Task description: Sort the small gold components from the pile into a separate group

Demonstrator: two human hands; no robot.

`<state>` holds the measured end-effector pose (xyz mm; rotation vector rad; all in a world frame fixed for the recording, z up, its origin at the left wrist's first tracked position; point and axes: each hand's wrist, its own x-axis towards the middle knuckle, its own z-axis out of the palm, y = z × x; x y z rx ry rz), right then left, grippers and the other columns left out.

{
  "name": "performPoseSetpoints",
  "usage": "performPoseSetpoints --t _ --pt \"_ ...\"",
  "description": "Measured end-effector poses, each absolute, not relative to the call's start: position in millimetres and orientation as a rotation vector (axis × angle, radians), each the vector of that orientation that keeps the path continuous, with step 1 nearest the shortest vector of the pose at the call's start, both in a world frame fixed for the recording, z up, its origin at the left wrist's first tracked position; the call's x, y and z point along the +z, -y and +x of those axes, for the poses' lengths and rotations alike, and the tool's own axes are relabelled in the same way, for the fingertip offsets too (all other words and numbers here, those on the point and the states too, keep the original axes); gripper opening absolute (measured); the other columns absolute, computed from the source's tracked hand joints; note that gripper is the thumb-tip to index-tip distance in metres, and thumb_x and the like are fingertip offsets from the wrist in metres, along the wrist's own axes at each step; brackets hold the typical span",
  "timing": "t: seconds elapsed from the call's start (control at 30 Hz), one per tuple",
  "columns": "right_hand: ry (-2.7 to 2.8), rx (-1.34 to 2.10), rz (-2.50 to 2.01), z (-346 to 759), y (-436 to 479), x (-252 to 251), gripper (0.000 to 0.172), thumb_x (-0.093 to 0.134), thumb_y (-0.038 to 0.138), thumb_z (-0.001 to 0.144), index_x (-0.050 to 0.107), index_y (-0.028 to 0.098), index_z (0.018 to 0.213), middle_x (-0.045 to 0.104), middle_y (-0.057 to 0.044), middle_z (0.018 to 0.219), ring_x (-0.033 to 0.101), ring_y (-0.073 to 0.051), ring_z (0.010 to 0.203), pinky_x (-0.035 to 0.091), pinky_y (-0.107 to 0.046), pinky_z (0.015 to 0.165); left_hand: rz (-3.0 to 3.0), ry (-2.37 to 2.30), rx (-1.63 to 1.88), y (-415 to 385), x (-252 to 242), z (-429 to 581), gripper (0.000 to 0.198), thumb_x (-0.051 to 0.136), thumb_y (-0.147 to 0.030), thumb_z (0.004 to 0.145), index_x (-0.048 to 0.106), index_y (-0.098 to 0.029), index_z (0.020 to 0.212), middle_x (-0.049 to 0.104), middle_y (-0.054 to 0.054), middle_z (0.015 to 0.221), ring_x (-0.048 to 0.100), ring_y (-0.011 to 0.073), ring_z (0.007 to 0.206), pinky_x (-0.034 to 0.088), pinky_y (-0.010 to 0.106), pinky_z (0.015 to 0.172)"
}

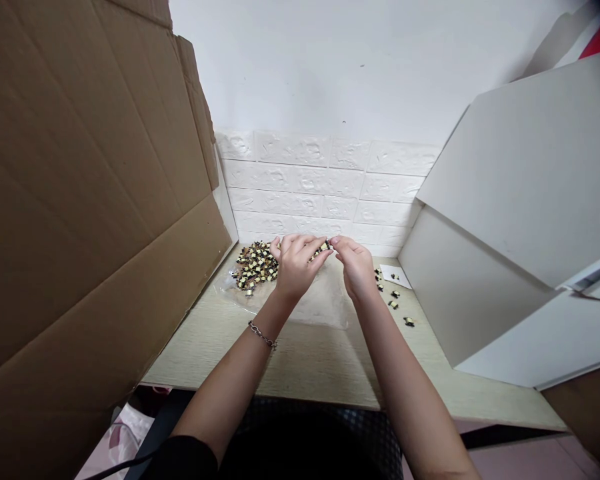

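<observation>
My left hand (297, 263) is closed in a pinch on a small yellow-and-black coil (324, 246), which looks like a tiny transformer. At the right end of that coil, the fingertips of my right hand (356, 263) are pinched together. Whether they grip the coil itself or a bit of it is too small to make out. A heap of similar coils (257, 263) lies to the left of my left hand, on a clear plastic bag (320, 310). Right of my right hand, several single coils (409, 321) are scattered on the table.
A white card (403, 278) with a coil on it lies at the right. A tall cardboard sheet (105, 200) walls off the left, white panels (485, 260) the right. Behind the table (310, 373) rises a white brick-patterned wall (300, 180).
</observation>
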<state>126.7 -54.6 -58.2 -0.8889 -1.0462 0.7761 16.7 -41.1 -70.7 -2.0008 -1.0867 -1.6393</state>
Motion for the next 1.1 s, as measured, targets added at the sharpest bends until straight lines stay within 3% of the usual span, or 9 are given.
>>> performPoseSetpoints --t 0.53,1.1 --pt "0.974 0.865 -0.852 126.7 55.8 -55.8 0.012 0.063 0.031 0.057 0.060 0.019 0.059 0.060 0.003 0.065 0.052 -0.011 0.068 0.039 -0.026 0.066 -2.003 1.054 -1.591 40.9 -72.7 17.1 0.021 0.052 -0.042 0.076 0.063 -0.028 0.088 0.064 0.000 0.085 0.050 0.0169 0.089 0.017 0.038 0.090" --pt "1.085 0.739 -0.913 135.7 52.5 -57.0 0.011 0.060 0.030 0.061 0.061 0.019 0.058 0.059 0.002 0.070 0.052 -0.012 0.075 0.038 -0.026 0.072 -2.121 1.010 -1.442 41.8 -72.8 13.7 0.019 0.049 -0.035 0.079 0.059 -0.027 0.093 0.062 0.001 0.090 0.048 0.0170 0.092 0.018 0.037 0.091"
